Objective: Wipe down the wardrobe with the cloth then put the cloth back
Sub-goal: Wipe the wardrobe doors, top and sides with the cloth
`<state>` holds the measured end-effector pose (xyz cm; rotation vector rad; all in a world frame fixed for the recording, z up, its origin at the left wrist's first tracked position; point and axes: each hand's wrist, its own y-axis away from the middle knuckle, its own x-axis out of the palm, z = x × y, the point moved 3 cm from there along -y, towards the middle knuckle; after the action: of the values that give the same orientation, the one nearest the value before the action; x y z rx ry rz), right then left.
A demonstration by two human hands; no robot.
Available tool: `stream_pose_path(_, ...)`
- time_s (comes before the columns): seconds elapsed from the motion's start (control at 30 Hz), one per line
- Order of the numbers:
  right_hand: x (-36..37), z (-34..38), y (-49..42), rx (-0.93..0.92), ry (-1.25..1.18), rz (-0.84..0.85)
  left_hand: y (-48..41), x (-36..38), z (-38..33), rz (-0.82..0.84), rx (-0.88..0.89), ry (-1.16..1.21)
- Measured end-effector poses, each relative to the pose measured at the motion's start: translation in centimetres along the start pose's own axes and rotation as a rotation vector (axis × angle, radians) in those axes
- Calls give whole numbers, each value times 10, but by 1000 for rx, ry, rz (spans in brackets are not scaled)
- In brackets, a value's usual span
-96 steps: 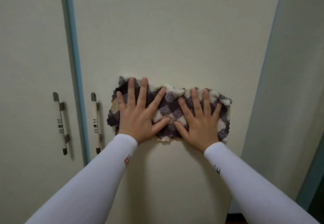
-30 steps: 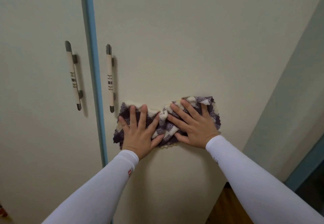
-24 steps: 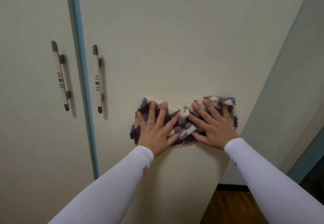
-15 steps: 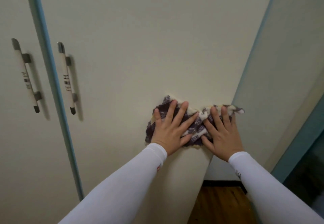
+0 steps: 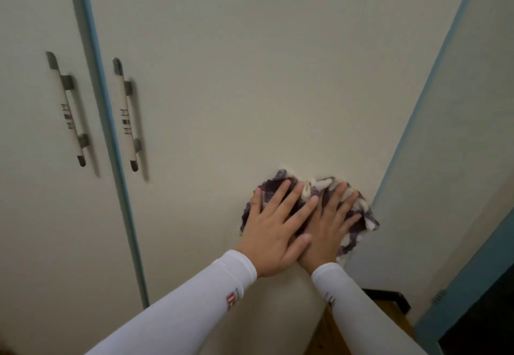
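Observation:
A purple-and-white checked cloth (image 5: 361, 215) is bunched up against the cream wardrobe door (image 5: 250, 76), at the door's lower right corner. My left hand (image 5: 275, 224) lies flat on the cloth's left part, fingers spread and pointing up-right. My right hand (image 5: 331, 229) presses flat on the cloth's right part, its thumb side partly under my left hand. Part of the cloth hangs past the door's right edge. Both arms wear white sleeves.
Two long door handles (image 5: 125, 115) (image 5: 66, 110) flank a blue-green strip (image 5: 111, 138) between the doors at left. A pale wall (image 5: 450, 160) with a teal frame edge (image 5: 472, 285) stands to the right. Wooden floor (image 5: 389, 315) shows below the wardrobe's corner.
Both hands have slid the cloth rightwards and downwards across the door to its right edge. The cloth is more bunched, and my hands now overlap.

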<state>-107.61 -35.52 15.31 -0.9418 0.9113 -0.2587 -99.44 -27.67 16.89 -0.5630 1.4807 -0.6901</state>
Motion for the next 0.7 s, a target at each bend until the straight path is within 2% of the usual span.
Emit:
stream_pose_path(0.1,9,32,-10,46,-87,-53,16,-13,13,31,-64,35)
stream_pose_path(0.33,33,113,-2,-192,-106,-105,77,-67,109,-13,-252,-40)
stream_pose_path(0.47,45,170,6,-341,-70,-40,106,-90,157,-13,-322,-50)
stream_pose_path(0.7,68,231,33,-566,66,135,140,-98,196,16,-280,73)
